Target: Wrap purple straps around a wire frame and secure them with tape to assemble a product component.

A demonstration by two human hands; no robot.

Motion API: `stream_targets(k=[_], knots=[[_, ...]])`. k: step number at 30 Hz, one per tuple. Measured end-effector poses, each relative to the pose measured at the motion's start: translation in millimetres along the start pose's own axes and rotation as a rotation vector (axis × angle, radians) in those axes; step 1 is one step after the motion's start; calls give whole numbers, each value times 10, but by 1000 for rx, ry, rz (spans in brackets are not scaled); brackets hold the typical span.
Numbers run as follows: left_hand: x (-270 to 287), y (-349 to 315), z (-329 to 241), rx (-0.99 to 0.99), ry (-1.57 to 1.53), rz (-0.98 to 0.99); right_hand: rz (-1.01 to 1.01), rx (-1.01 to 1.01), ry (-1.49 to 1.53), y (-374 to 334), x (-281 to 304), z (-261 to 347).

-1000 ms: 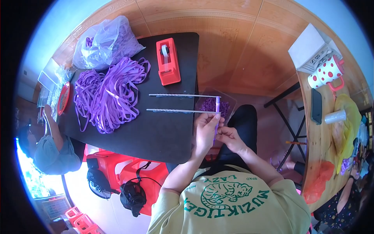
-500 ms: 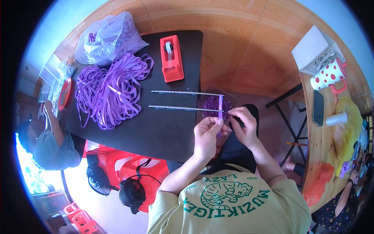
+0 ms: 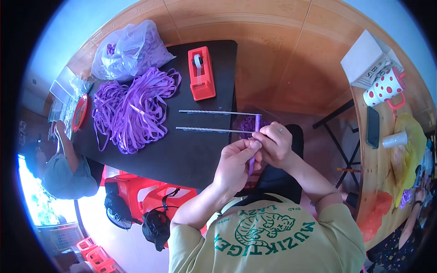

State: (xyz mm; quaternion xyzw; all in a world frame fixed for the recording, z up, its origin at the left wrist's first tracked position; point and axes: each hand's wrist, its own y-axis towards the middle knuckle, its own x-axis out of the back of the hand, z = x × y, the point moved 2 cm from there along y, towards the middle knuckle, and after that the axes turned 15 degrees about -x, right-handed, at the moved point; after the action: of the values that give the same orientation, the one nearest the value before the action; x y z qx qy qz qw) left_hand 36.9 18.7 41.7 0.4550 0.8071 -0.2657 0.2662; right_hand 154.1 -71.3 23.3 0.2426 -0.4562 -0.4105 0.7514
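Note:
Two thin twisted metal rods, a far one [image 3: 214,112] and a near one [image 3: 205,129], stick out past the right edge of the dark table. A narrow purple ribbon [image 3: 257,122] crosses their tips. My left hand [image 3: 234,164] pinches the ribbon just below the near rod, its tail hanging under the fingers. Thumb and fingers of my right hand [image 3: 276,143] are closed on the ribbon at the near rod's tip, close against the left fingertips. Behind the hands, a clear container holds purple ribbon pieces [image 3: 246,123], partly hidden.
On the table [image 3: 182,157] lie a heap of purple ribbon [image 3: 136,111], a clear bag of ribbon [image 3: 132,50] and a red tape dispenser [image 3: 201,75]. Red stools [image 3: 180,198] stand at left. A wooden table [image 3: 371,182] at right holds a phone [image 3: 373,127] and dotted cup [image 3: 384,86]. Others sit nearby.
My right hand has moved left onto the ribbon by the near rod's tip. My left hand has shifted slightly down and left, and the ribbon's tail now shows below it.

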Motion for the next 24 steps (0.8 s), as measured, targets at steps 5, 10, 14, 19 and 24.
stream_targets(k=[5,10,14,19,24], knots=[[-265,200,-498,-139,171,139,130,-261,273,168,0,-116],[-673,338,-1175,-1022,693,106,376,-841,668,370,-118,-443],[-525,-173,-888,-919,583,241,409,-1116,967,372,-167,-765],[43,-312,208,-73,545,327,424,-1352,1022,357,-328,-814],[571,72,857,-264,695,130,423,-1421,1105,247,-346,-915]])
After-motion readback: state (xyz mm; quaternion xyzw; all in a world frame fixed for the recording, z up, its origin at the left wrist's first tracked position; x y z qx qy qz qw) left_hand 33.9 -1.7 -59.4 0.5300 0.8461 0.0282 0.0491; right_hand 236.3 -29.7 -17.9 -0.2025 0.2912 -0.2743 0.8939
